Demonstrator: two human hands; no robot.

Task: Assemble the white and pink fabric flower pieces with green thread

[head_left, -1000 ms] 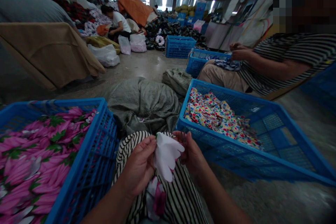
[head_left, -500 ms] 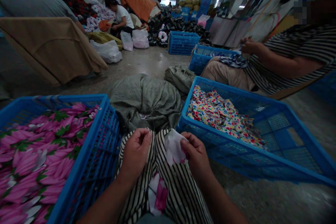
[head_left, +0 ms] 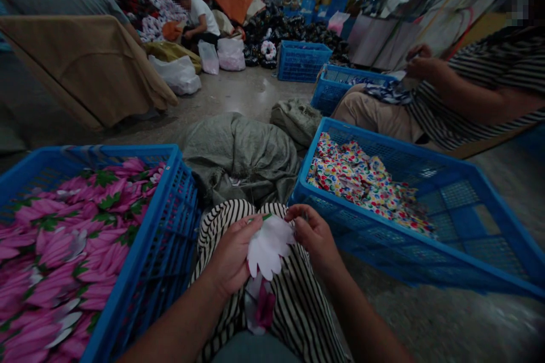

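Over my striped lap, both hands hold a white petal-shaped fabric piece. My left hand pinches its left top edge, fingers closed. My right hand pinches the right top edge, fingers closed. A pink and white flower piece lies on my lap just below. A blue crate full of pink flower fabric stands at my left. Another blue crate at my right holds multicoloured dotted fabric pieces.
A grey sack lies on the floor ahead. A seated person in a striped shirt works at the right beside more blue crates. A tan cloth-covered heap is at the left; another person sits far back among bags.
My left hand has come back to the white piece, which my right hand held alone half a second ago. The piece now hangs spread between both hands.
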